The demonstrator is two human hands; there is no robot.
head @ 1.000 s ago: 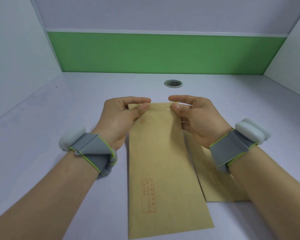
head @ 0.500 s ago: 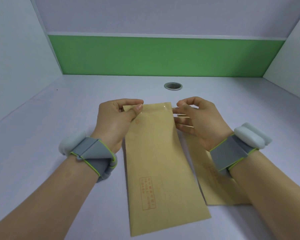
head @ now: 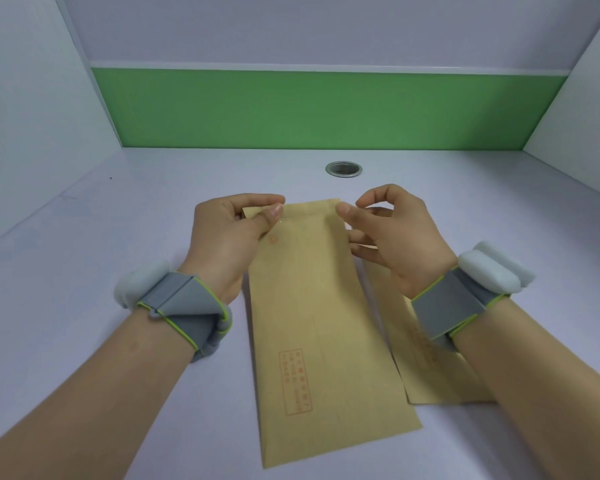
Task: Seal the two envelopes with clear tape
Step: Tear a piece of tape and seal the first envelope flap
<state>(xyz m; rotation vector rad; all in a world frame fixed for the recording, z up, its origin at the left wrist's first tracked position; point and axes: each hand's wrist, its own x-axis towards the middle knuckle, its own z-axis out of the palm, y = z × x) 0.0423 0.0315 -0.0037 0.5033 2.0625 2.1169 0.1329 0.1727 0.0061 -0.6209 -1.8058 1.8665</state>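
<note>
Found the front envelope lying lengthwise on the counter, its near end closest to the front edge and its printed red box facing up. Compared with a second ago, saw its far end swung a little toward the left edge. Noted the second envelope flat just to its right, tucked partly under the right forearm and touching or slipped beneath the first along their shared side; could not tell which.

Noted grey bands with white pads, the left wristband and the right wristband, with both forearms reaching in from the front edge.

Farther in, found the left grip as before, pinching the far left corner of the front envelope, thumb on top and fingers curled behind the flap. Found the right grip changed: a second ago pinched on the far right corner, now released, holding nothing, fingers loosely curled and spread, thumb tip right at that corner; could not tell whether touching. Saw its lower fingers hovering over the second envelope's far end. Could not make out any clear tape along the folded flap.

Beyond the hands, noted a round metal grommet set in the counter near the back edge, and a green panel behind it.
</note>
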